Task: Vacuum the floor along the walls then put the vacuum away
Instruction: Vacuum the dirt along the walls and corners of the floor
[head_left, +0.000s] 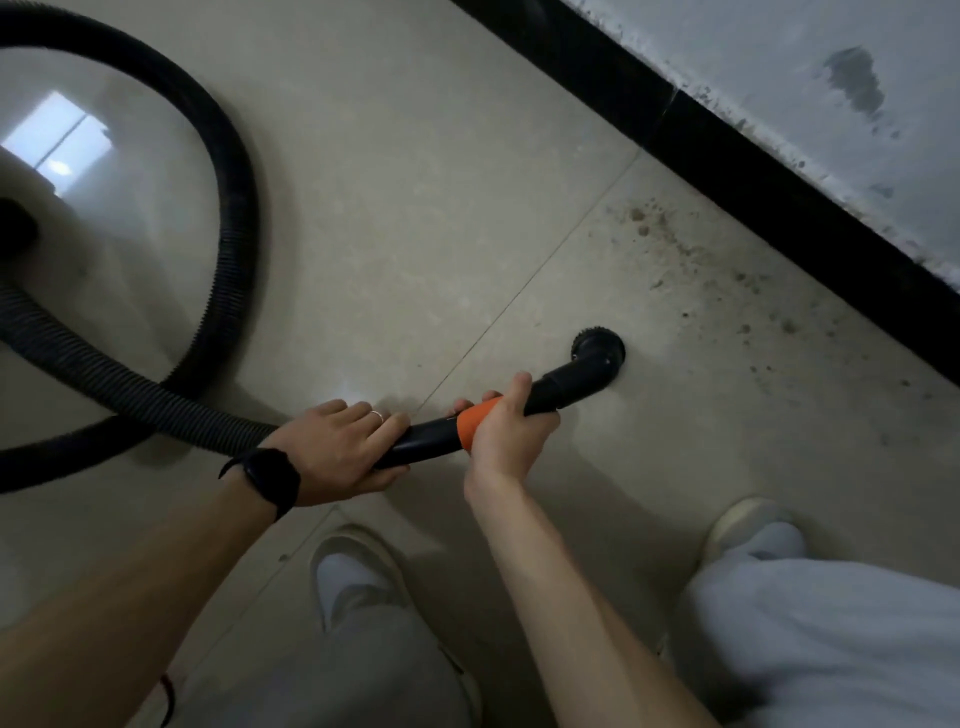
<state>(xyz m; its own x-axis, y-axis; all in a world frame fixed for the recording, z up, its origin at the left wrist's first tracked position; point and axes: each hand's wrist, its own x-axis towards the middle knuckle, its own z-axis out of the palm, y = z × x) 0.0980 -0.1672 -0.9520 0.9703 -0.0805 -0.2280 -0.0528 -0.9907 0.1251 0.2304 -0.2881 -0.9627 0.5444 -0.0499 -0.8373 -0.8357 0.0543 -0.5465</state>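
Observation:
A black vacuum wand (426, 439) with an orange collar (470, 422) ends in a small round brush nozzle (598, 349) that sits on the beige tile floor. My left hand (337, 449), with a black watch on its wrist, grips the wand where the ribbed hose joins it. My right hand (511, 423) grips the wand at the orange collar. The ribbed black hose (228, 208) loops away to the left. Brown dirt specks (691, 265) lie on the floor between the nozzle and the black baseboard (727, 171).
A scuffed pale wall (810, 83) rises above the baseboard at the upper right. Part of the vacuum body (18, 228) shows at the left edge. My two feet in light shoes (353, 566) (753, 530) stand behind the wand.

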